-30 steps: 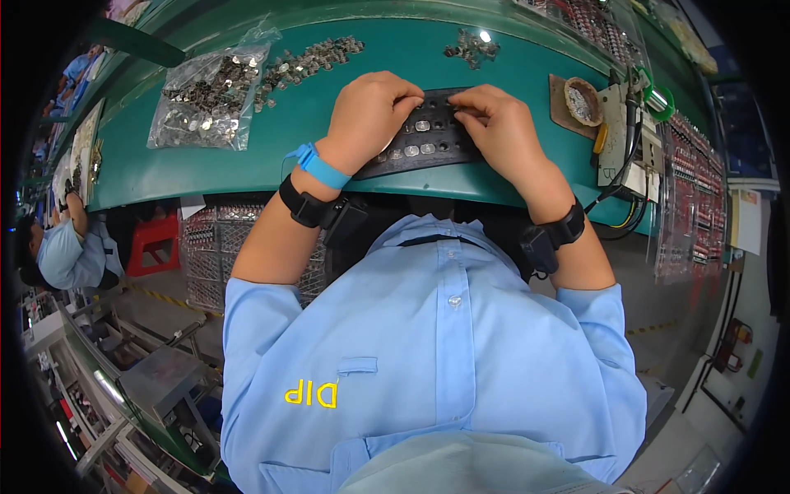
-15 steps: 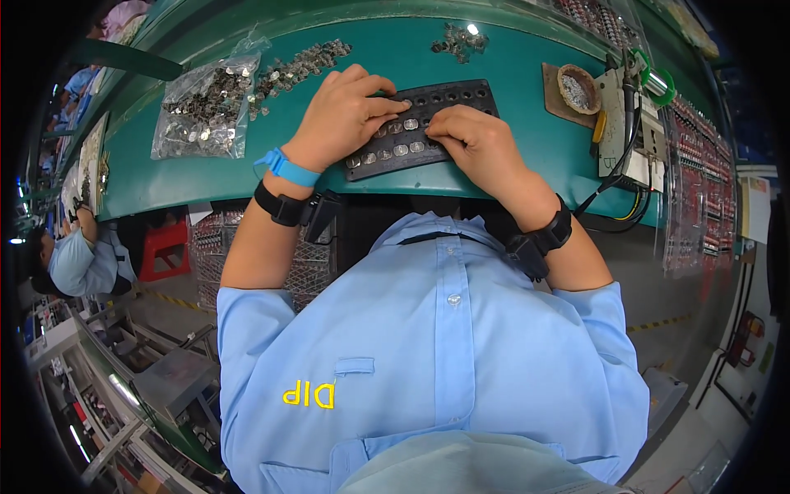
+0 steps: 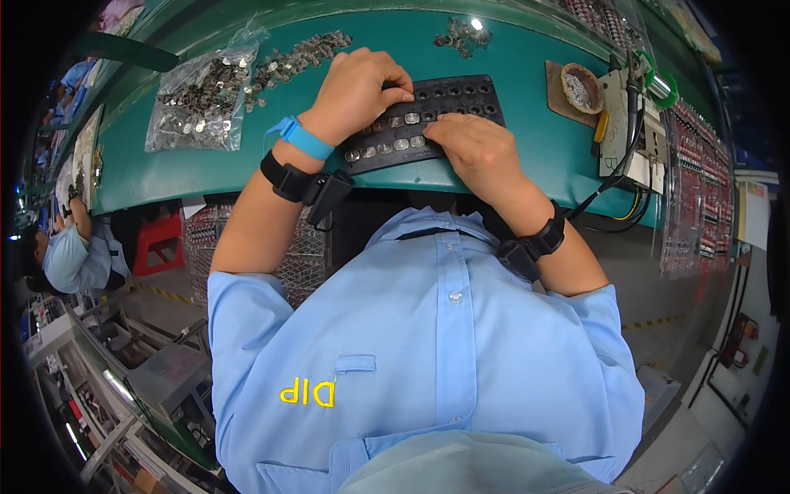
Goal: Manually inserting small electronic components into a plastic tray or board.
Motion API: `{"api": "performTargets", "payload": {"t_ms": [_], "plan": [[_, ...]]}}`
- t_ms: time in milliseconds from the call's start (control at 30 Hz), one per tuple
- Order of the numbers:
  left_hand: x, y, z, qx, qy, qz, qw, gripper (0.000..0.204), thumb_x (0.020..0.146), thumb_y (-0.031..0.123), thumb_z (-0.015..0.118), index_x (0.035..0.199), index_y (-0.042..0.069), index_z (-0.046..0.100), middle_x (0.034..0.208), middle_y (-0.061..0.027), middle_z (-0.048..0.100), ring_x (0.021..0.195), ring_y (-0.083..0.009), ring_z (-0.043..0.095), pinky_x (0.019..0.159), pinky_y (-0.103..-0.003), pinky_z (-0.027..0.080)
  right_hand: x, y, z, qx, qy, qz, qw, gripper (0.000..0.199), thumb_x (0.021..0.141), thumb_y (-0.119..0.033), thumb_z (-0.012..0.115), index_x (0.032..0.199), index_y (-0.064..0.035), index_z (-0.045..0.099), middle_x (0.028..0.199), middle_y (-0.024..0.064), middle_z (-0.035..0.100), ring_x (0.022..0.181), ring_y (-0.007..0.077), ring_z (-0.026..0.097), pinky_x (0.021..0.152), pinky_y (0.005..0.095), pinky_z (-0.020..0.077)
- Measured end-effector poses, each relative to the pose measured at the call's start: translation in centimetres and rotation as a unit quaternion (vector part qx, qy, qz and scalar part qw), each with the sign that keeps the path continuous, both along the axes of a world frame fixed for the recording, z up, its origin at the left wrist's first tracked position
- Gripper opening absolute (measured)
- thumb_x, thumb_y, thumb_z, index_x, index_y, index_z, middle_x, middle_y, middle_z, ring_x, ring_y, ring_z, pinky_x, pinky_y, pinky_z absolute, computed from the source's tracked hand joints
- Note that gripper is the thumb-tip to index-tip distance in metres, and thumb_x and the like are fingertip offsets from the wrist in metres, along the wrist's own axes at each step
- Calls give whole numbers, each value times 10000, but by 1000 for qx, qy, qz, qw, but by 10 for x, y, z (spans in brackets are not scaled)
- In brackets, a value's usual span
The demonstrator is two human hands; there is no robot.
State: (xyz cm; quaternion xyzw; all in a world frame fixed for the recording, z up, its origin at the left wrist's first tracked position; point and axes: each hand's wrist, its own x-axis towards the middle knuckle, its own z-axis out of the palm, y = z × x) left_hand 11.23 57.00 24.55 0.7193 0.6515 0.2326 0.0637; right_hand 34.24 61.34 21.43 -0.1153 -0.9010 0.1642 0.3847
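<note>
On the green bench lies a black tray (image 3: 461, 92) with rows of round recesses. Small silvery metal pieces (image 3: 401, 144) sit in recesses of the near rows at its left; the far-right recesses look dark. My left hand (image 3: 355, 92) reaches over the tray's far left part, thumb and forefinger brought together; what they pinch, if anything, is too small to see. My right hand (image 3: 479, 146) has its fingertips pressed together at the middle of the tray, beside the filled recesses. Its grip is hidden too.
Loose metal pieces (image 3: 300, 56) lie beyond my left hand, next to a clear plastic bag (image 3: 202, 103) full of them. Another small pile (image 3: 462, 38) is at the back. At right stand a round bowl (image 3: 581, 88), a solder wire spool (image 3: 661, 85) and a soldering station (image 3: 617, 123).
My left hand has lifted away slightly toward the far side, its forefinger and thumb moving to the far row. My right hand has shifted slightly, staying at the tray.
</note>
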Motion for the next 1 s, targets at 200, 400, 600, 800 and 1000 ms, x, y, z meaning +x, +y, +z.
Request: {"api": "performTargets", "payload": {"t_ms": [200,400,600,800,1000], "plan": [[-12,4,4,6,42,-98,994,94,820,224,767,886,159,752,919,-6,693,933,-233,598,865,-377,399,16,-2,3,66,-28,43,997,244,723,21,703,948,-68,736,1007,78,735,971,265,707,867,406,574],[-19,-12,7,120,-39,-20,992,133,841,198,754,959,136,754,927,-28,700,857,-209,603,796,-346,450,25,-1,9,16,-41,-37,998,220,736,-43,756,954,-66,739,1065,56,720,1087,286,646,940,432,507],[-22,-49,8,90,-178,124,972,131,870,164,727,977,92,751,914,-54,706,790,-183,613,689,-291,495,10,-18,17,-73,-58,-130,987,187,739,-83,793,922,-99,760,1037,26,696,1025,267,593,882,393,447],[-21,-86,-5,83,-228,173,955,131,874,138,731,983,67,747,896,-43,689,768,-140,572,688,-274,474,4,5,19,-106,-137,-70,982,157,731,-90,794,878,-145,780,1042,18,669,995,244,557,882,381,398],[-35,-113,-17,82,-277,230,929,139,879,128,737,991,46,747,896,-22,667,746,-100,513,677,-245,447,11,6,19,-64,-124,5,990,191,744,-102,776,932,-135,779,1104,52,659,1044,262,561,910,396,394]]}}
